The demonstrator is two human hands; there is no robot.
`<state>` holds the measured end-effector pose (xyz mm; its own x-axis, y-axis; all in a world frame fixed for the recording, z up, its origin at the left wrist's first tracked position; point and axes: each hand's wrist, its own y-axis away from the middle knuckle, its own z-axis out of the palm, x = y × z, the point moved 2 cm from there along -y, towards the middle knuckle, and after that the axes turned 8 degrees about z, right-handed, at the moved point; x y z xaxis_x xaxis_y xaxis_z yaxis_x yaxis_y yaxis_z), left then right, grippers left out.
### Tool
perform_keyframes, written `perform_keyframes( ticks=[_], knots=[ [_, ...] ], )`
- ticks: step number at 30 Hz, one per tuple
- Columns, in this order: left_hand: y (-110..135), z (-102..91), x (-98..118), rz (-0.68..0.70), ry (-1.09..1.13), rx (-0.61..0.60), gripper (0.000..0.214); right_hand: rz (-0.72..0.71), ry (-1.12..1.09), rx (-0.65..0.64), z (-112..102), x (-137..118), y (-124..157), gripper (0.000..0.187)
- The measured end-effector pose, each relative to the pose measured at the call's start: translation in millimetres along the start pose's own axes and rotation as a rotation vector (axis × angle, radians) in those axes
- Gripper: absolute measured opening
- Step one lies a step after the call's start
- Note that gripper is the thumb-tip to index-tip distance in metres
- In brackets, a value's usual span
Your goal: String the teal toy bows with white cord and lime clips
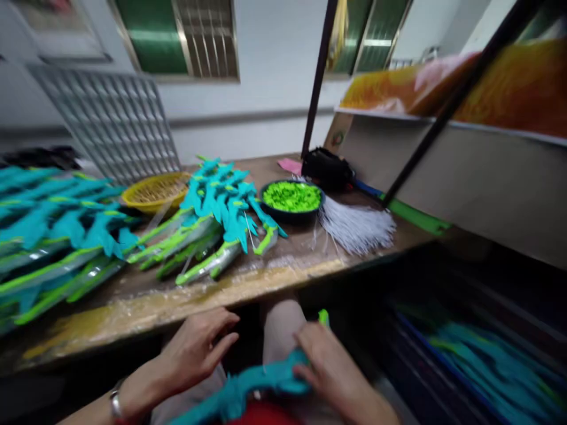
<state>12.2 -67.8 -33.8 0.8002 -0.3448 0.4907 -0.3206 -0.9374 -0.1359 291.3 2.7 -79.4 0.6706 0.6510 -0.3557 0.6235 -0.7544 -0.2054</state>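
Low over my lap, my right hand (330, 366) grips a teal plastic toy part (261, 378), with a lime-green tip showing past the fingers. The piece slants down to the left, out of the bottom of the view. My left hand (197, 345) hovers above it, thumb and fingers apart, holding nothing. On the bench ahead lie several teal and lime-green toy pieces (221, 200) with clear parts, stacked in rows. Motion blur hides the fine shape of the held part.
On the wooden bench (248, 289) stand a yellow bowl (153, 206) of small tan parts and a dark bowl (292, 213) of lime-green bits. Beside them lies a bundle of white ties (358, 227). A blue-rimmed crate (425, 336) with teal pieces is at lower right.
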Motion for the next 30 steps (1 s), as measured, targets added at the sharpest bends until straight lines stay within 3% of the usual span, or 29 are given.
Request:
perform_keyframes(
  ticks=[2, 6, 9, 13, 16, 18, 22, 26, 30],
  knots=[
    [36.1, 35.8, -8.0, -0.09, 0.097, -0.071, 0.036, 0.088, -0.004, 0.04, -14.3, 23.5, 25.3, 0.021],
    [85.1, 90.4, -23.4, -0.264, 0.319, -0.246, 0.045, 0.355, -0.046, 0.374, -41.8, 64.1, 67.2, 0.025],
    [93.1, 104.8, -26.2, -0.368, 0.436, -0.258, 0.049, 0.504, -0.104, 0.399, -35.1, 79.5, 87.1, 0.03],
    [76.9, 109.3, -21.3, -0.489, 0.511, -0.323, 0.07, 0.509, -0.205, 0.299, -10.3, 76.5, 85.1, 0.026],
    [57.9, 111.9, -13.4, -0.532, 0.513, -0.444, 0.079, 0.48, -0.26, 0.269, -6.9, 68.4, 65.1, 0.024],
    [48.8, 112.2, -12.1, -0.504, 0.427, -0.461, 0.078, 0.46, -0.27, 0.287, -15.4, 66.3, 47.1, 0.023],
    [51.6, 119.7, -29.0, -0.317, 0.153, -0.249, 0.071, 0.404, -0.247, 0.335, -40.0, 77.6, 1.7, 0.02],
    [70.7, 145.6, -49.8, -0.173, -0.009, 0.022, 0.062, 0.363, -0.155, 0.305, -44.7, 107.9, -64.4, 0.017],
    [74.9, 154.1, -43.5, -0.163, 0.022, 0.031, 0.06, 0.357, 0.011, 0.197, -27.8, 133.2, -138.0, 0.018]
  ],
)
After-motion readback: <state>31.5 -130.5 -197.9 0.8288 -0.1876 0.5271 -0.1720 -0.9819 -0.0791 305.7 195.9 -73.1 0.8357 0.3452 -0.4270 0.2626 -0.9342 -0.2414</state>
